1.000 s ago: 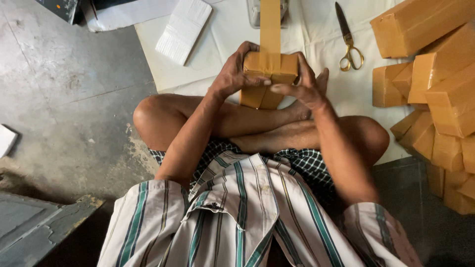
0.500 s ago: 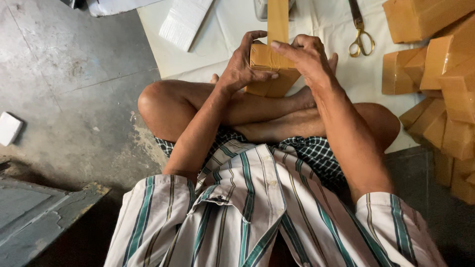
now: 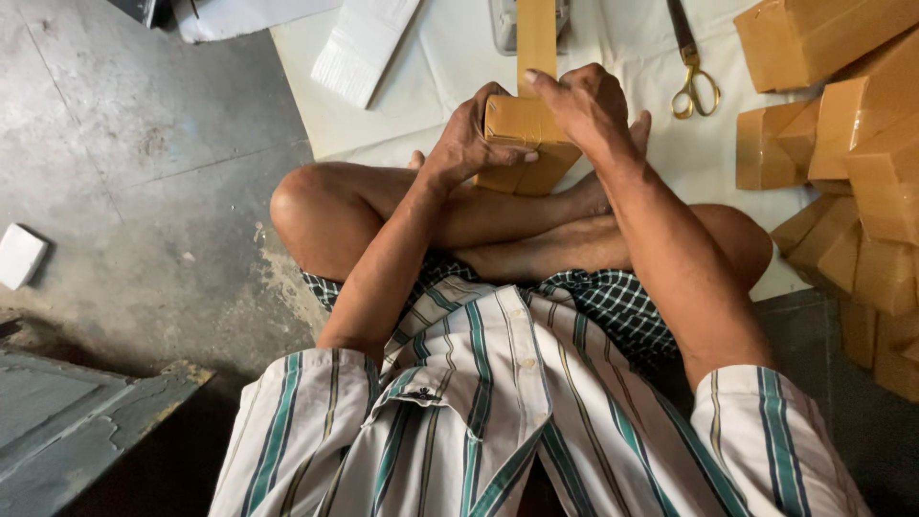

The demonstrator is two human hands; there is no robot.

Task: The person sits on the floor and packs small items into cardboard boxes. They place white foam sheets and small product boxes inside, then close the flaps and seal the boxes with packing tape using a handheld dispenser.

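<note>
A white sheet [image 3: 402, 105] covers the floor, with a pile of brown boxes [image 3: 852, 144] at the right. Over crossed legs, the left hand [image 3: 469, 144] and right hand [image 3: 589, 105] clasp 1 taped box [image 3: 522, 129]. Scissors [image 3: 691, 77] lie nearby.

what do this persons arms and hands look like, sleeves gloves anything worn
Both hands are bare: no gloves, rings or watch show on the left hand or the right hand. The forearms are uncovered too. Short sleeves end near the elbows, part of a white buttoned shirt with green and grey vertical stripes.
</note>
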